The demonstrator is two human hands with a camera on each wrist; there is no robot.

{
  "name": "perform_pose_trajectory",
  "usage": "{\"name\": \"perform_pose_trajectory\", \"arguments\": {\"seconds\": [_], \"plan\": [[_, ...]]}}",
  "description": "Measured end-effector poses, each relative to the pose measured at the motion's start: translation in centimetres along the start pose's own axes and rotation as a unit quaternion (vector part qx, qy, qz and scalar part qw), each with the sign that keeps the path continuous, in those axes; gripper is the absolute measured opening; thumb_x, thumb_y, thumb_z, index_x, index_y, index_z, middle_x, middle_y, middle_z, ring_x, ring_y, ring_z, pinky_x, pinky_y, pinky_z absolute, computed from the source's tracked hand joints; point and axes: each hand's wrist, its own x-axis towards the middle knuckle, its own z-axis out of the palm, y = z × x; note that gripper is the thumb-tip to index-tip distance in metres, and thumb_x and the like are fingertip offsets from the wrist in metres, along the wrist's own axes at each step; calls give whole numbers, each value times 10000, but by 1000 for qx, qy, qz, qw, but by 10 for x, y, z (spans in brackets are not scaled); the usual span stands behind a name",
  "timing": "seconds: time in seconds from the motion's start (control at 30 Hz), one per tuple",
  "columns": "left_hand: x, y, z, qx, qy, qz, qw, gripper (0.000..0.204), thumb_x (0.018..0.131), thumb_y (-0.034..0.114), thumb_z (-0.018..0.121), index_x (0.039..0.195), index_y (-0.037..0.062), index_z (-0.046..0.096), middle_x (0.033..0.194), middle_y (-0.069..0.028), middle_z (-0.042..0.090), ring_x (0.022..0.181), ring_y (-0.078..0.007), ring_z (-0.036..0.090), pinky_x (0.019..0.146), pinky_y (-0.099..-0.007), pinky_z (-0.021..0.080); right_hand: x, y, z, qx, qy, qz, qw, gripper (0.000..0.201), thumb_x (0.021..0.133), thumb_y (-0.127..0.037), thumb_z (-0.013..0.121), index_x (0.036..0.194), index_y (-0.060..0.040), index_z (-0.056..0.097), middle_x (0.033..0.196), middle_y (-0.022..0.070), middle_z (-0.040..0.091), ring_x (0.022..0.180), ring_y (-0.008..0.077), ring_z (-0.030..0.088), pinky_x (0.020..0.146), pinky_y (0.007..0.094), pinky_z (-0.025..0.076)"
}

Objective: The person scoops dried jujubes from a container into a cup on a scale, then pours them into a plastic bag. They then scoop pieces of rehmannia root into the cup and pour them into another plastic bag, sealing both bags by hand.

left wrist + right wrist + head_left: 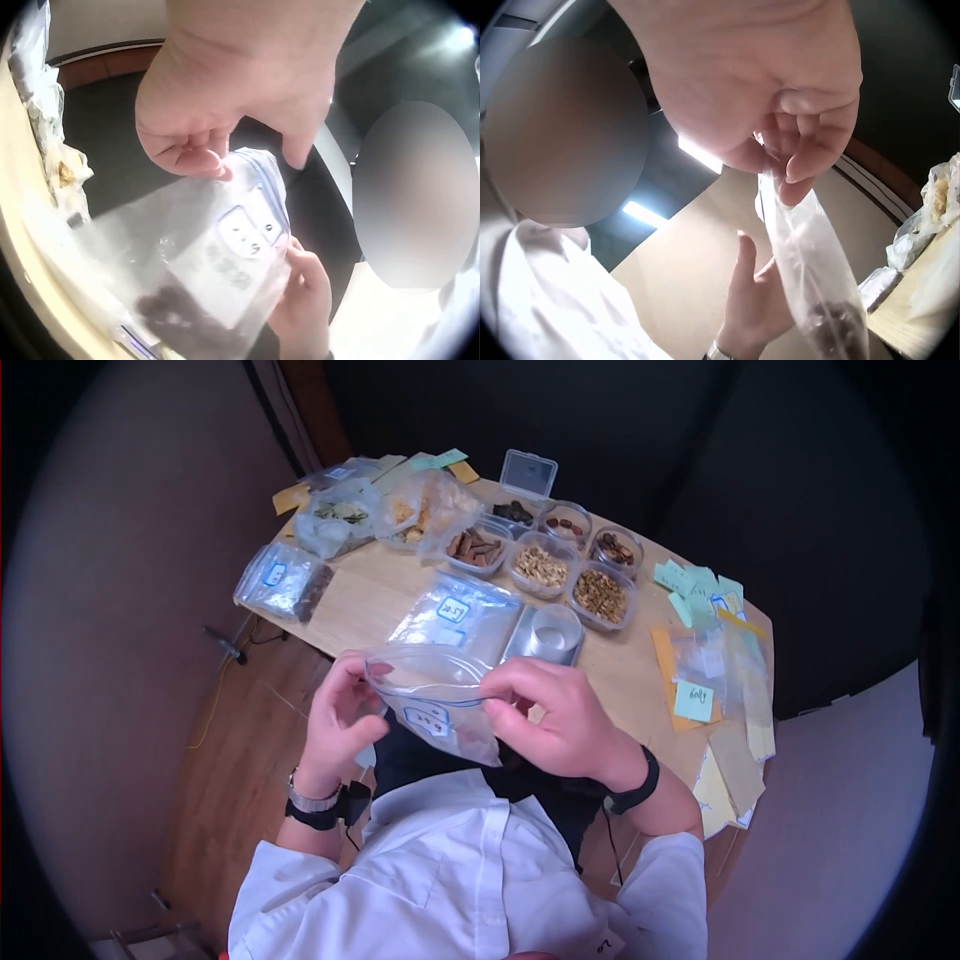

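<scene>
Both hands hold a clear zip bag [440, 705] in the air near the person's chest, just in front of the near edge of the wooden table [620, 670]. The left hand [340, 715] pinches the left side of the bag's top rim between thumb and fingers; the right hand [560, 715] pinches the right side of the rim with its fingers curled over it. The bag's mouth stands open between the two grips. A white label with handwriting sits on the bag's front, and a small quantity of dark contents [176, 311] lies at the bottom. On the table, beyond the bag, a flat labelled bag [455, 615] lies beside a metal tray [545, 635]. Farther back, small plastic containers [560, 565] hold assorted dried material. Sticky notes [695, 590] lie at the right.
</scene>
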Motion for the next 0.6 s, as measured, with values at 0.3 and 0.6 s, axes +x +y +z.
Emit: {"name": "perform_pose_trajectory", "arguments": {"seconds": [0.3,0.6], "plan": [[10,-23,-1,-79,149,31,985,149,1021,124,721,1110,6,695,1019,-41,726,878,-104,670,798,-257,535,32,29,-10,128,-16,146,981,289,1001,-63,682,1280,2,646,971,86,794,901,126,753,827,278,571],[21,-18,-8,35,95,4,995,168,1015,131,721,974,-31,707,887,-67,710,753,-93,647,666,-241,494,28,58,-5,189,-28,225,955,130,982,-87,749,1068,2,710,907,14,756,830,62,702,749,222,547]]}}
